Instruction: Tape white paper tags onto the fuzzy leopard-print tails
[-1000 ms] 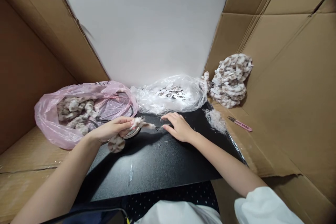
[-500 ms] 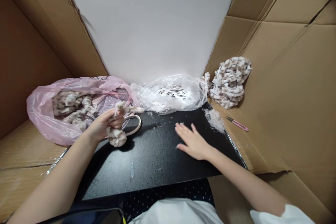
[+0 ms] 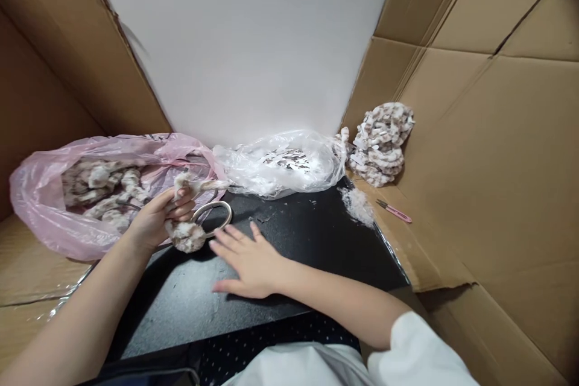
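Observation:
My left hand [image 3: 158, 215] is closed around a furry brown-and-white plush piece [image 3: 186, 236]. Its rounded end hangs below my fingers, and a thin strip sticks out to the right above them. Behind that piece a pale ring [image 3: 228, 215], like a roll of tape, lies on the black tabletop [image 3: 298, 241]; my left hand and the plush partly cover it. My right hand [image 3: 253, 262] is low over the tabletop with fingers spread, holding nothing. Its fingertips are near the ring and the plush; whether the palm touches the surface I cannot tell.
On the left, a pink plastic bag [image 3: 40, 193] holds similar plush pieces. A clear bag [image 3: 321, 178] with white and patterned scraps lies at the back. To the right are a plush pile [image 3: 382, 145], white fluff [image 3: 357, 206] and pink thread snips [image 3: 394, 211]. Cardboard walls [image 3: 497, 181] stand around.
My right hand has swept left across the tabletop, from near the white fluff to beside the ring. My left hand keeps its hold on the plush piece. The view has shifted slightly.

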### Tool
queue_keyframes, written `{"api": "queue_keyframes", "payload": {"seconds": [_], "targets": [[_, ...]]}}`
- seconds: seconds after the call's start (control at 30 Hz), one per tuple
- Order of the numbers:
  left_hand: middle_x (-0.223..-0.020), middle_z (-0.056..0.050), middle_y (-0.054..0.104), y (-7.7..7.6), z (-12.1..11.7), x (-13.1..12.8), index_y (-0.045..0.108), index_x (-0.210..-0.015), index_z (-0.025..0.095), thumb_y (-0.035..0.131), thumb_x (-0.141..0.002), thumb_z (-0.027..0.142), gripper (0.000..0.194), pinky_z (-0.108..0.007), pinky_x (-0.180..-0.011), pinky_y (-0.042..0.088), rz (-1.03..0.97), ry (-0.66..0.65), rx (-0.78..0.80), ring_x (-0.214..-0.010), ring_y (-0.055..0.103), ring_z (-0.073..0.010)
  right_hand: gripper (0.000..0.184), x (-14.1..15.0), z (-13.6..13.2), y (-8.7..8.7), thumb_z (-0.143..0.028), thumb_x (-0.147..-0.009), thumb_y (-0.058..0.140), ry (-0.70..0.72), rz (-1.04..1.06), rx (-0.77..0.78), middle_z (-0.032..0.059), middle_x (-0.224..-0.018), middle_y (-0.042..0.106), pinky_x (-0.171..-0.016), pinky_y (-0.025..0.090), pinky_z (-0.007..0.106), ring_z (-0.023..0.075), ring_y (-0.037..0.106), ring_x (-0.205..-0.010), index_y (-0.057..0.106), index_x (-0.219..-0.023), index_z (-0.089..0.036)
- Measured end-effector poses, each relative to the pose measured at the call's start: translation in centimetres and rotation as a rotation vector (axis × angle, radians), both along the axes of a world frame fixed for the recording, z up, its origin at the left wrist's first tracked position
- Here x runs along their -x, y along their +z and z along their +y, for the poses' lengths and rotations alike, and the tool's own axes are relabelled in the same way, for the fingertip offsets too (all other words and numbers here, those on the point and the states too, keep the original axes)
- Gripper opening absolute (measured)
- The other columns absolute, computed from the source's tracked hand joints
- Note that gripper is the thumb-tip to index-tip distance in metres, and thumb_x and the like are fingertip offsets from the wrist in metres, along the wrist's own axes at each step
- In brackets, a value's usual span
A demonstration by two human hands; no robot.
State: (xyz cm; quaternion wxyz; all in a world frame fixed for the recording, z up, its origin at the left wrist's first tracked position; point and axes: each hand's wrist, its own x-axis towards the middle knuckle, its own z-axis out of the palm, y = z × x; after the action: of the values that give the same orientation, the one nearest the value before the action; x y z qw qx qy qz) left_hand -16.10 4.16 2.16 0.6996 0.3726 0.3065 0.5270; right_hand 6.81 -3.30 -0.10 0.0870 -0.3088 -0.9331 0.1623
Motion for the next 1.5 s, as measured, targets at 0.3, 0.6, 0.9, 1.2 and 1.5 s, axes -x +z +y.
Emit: {"api": "queue_keyframes", "payload": {"seconds": [0.3,0.6,0.9,1.2,1.5], "targets": [[-0.051,0.010,0.033,0.4,-0.2,0.1,0.048,-0.066,0.017,0.076,-0.068,0.028,0.030,-0.014,-0.032,0.034,0.055,0.040,-0.010,-0.034,0.024,-0.0024,0.075,-3.5,4.3,-2.0,-0.059,-0.095,0.030,-0.219,-0.081,0.013,0.0131,-0.160,0.011,-0.117,0.004,0.059,0.0256,0.007,-0.149,0.021,-0.151,-0.011],[-0.050,0.007,0.041,-0.3,-0.2,-1.7,0.049,-0.067,0.015,0.076,-0.071,0.032,0.032,-0.016,-0.038,0.040,0.123,-0.097,-0.026,-0.037,0.033,-0.0044,0.071,-16.8,3.5,-0.3,-0.053,-0.096,0.028,-0.743,-0.216,0.052,0.0160,-0.159,0.015,-0.117,0.004,0.058,0.0270,0.009,-0.148,0.020,-0.152,-0.010],[-0.053,0.001,0.058,-1.2,-0.3,-1.6,0.054,-0.061,0.018,0.087,-0.049,0.044,0.044,-0.024,-0.062,0.056,0.246,0.030,0.089,-0.058,0.058,-0.0152,0.077,-4.0,-0.8,0.2,-0.064,-0.093,0.029,-0.109,-0.025,0.080,0.0100,-0.160,0.013,-0.118,0.007,0.058,0.0234,0.007,-0.149,0.018,-0.152,-0.015],[-0.055,-0.002,0.058,-1.5,-0.4,-2.4,0.061,-0.054,0.017,0.086,-0.045,0.048,0.041,-0.022,-0.057,0.054,0.403,-0.026,0.086,-0.062,0.061,-0.0187,0.073,-13.2,3.0,-1.3,-0.057,-0.095,0.036,-0.352,-0.156,0.055,0.0131,-0.159,0.013,-0.118,0.008,0.056,0.0265,0.010,-0.148,0.021,-0.151,-0.014],[-0.063,-0.005,0.070,-0.6,0.0,-1.4,0.060,-0.060,0.018,0.085,-0.040,0.041,0.040,-0.025,-0.048,0.056,0.476,0.077,0.243,-0.060,0.065,-0.0214,0.073,-15.2,-1.2,1.0,-0.057,-0.096,0.031,-0.346,-0.058,0.112,0.0111,-0.160,0.005,-0.118,0.010,0.054,0.0245,0.003,-0.149,0.008,-0.154,-0.018]]}}
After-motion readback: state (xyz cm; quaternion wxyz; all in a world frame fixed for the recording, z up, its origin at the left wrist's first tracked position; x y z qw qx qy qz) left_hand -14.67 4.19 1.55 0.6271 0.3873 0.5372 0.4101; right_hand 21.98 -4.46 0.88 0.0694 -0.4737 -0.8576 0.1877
